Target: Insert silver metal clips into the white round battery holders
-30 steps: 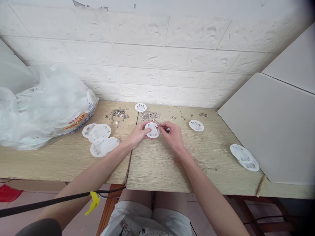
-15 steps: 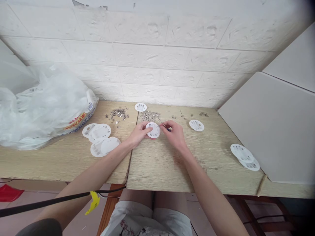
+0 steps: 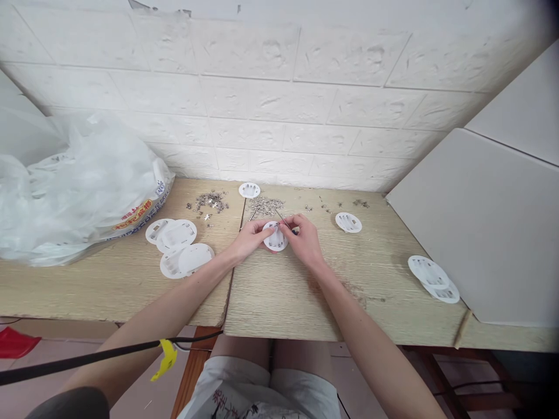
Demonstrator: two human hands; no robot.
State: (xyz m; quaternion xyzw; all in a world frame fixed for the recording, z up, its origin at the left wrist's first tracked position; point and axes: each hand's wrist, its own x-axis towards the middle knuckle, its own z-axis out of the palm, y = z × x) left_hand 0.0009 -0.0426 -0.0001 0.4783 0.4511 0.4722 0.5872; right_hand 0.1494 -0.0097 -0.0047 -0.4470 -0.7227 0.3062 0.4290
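My left hand (image 3: 252, 240) is closed around a round white plastic battery cover (image 3: 276, 240), thumb on its upper face. The cover is tilted up a little and has slots with small metal contacts along its edge. My right hand (image 3: 304, 238) is pinched, its fingertips touching the cover's upper right rim. In its grip sits a thin metal-shafted tool (image 3: 283, 219) with a dark handle, like a screwdriver, the shaft pointing up and away from the cover. Whether the right fingertips also hold a tiny metal piece is hidden. Just behind the hands lies a heap of small metal contacts (image 3: 266, 206).
Another pile of metal pieces (image 3: 211, 201) lies at left. White covers rest at left (image 3: 179, 234), at the back (image 3: 249, 190), at right (image 3: 348, 222) and far right (image 3: 428, 272). A plastic bag (image 3: 87, 192) stands left; a grey panel (image 3: 484, 227) bounds the right.
The cover has turned in my left hand and moved slightly right and down. My right hand has shifted left, its fingertips now on the cover's top edge.
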